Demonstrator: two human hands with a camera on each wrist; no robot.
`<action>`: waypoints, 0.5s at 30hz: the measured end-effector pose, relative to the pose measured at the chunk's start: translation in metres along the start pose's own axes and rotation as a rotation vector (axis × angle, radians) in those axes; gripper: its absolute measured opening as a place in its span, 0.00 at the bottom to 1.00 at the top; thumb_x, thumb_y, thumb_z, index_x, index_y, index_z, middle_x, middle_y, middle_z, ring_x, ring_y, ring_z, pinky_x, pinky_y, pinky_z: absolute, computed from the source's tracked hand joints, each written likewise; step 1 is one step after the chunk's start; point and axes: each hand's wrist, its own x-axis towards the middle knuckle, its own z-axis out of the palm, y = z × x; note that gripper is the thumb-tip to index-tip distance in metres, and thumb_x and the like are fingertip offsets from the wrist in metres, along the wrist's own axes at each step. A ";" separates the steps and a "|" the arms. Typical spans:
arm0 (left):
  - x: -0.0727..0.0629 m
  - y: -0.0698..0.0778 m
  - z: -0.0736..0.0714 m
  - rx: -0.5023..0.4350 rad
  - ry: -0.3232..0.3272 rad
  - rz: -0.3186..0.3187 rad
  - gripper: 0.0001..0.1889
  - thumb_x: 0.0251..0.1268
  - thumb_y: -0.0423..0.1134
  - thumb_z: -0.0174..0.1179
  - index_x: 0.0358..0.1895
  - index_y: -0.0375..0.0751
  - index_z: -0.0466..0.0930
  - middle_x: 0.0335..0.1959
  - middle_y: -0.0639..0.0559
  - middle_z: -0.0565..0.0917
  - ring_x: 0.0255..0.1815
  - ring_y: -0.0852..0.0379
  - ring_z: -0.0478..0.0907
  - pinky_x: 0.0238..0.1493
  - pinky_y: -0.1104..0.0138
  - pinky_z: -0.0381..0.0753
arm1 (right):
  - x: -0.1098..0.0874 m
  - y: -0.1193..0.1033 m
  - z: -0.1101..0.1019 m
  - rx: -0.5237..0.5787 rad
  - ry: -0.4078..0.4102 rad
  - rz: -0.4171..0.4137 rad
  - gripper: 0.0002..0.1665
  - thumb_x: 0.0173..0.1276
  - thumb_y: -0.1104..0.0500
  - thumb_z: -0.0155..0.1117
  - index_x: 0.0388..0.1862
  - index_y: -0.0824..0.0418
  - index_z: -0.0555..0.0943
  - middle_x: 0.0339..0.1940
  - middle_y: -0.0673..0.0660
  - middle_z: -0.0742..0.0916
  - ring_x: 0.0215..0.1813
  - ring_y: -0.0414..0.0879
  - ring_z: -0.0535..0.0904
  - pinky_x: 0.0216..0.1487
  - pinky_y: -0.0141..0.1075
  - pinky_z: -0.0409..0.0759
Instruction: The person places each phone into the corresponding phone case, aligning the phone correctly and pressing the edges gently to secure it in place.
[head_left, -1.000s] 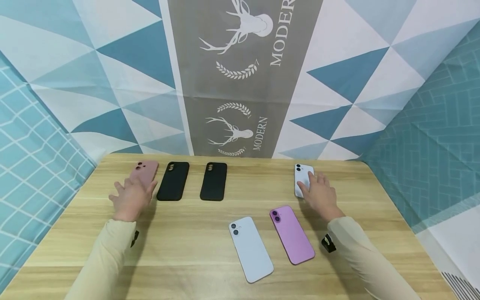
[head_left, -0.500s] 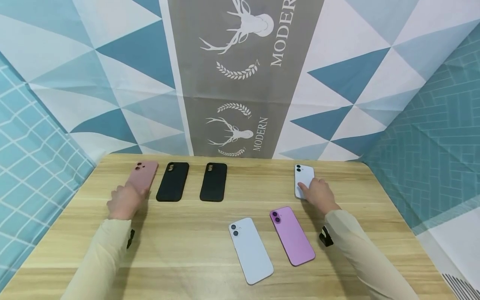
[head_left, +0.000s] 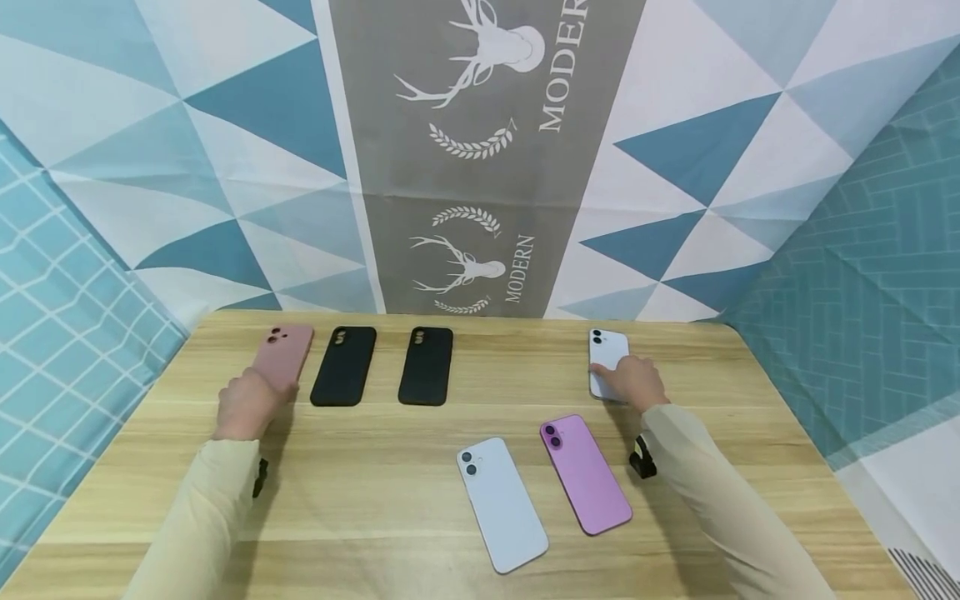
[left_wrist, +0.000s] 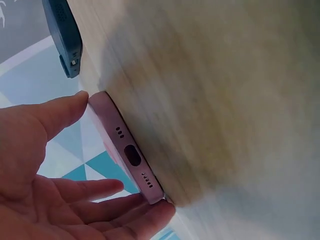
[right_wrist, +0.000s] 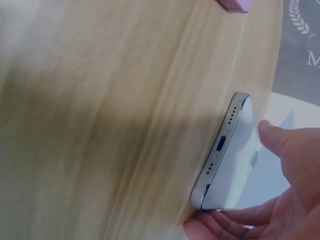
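1. Bracketing the pink case point(head_left: 289, 343) by its near end, the left hand point(head_left: 247, 404) pinched it across the width, thumb on its right side, fingers on the left.
2. That case lay at left of frame, up and right from this grip, its long axis running toward the far edge of the bench point(head_left: 337, 483).
3. The right hand point(head_left: 637, 382) curved over the upper phone point(head_left: 609, 347), right of centre; fingertips met its right edge, but whether the thumb pressed the left edge, I couldn't tell.
4. That phone lay up and left from this grip, long axis nearly upright in frame.
5. Each hand was nearest its own piece.
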 end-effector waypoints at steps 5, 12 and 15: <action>0.004 -0.002 -0.004 0.040 0.011 -0.029 0.33 0.53 0.53 0.59 0.35 0.16 0.71 0.35 0.21 0.74 0.38 0.24 0.71 0.34 0.44 0.70 | 0.002 -0.001 -0.001 0.059 0.025 -0.005 0.33 0.63 0.37 0.58 0.11 0.58 0.62 0.11 0.50 0.65 0.19 0.43 0.61 0.17 0.31 0.60; 0.009 -0.007 -0.009 -0.006 -0.003 -0.148 0.40 0.48 0.57 0.63 0.40 0.12 0.70 0.39 0.20 0.74 0.43 0.25 0.67 0.35 0.48 0.67 | 0.005 0.003 0.000 0.150 0.058 0.014 0.30 0.58 0.41 0.65 0.26 0.69 0.74 0.22 0.60 0.78 0.26 0.48 0.70 0.24 0.34 0.68; 0.009 -0.008 -0.012 -0.052 -0.004 -0.149 0.37 0.51 0.54 0.61 0.40 0.12 0.70 0.38 0.21 0.75 0.42 0.27 0.69 0.37 0.48 0.70 | 0.005 0.005 -0.002 0.225 0.041 0.044 0.37 0.58 0.42 0.66 0.44 0.77 0.76 0.40 0.71 0.82 0.38 0.56 0.76 0.35 0.42 0.77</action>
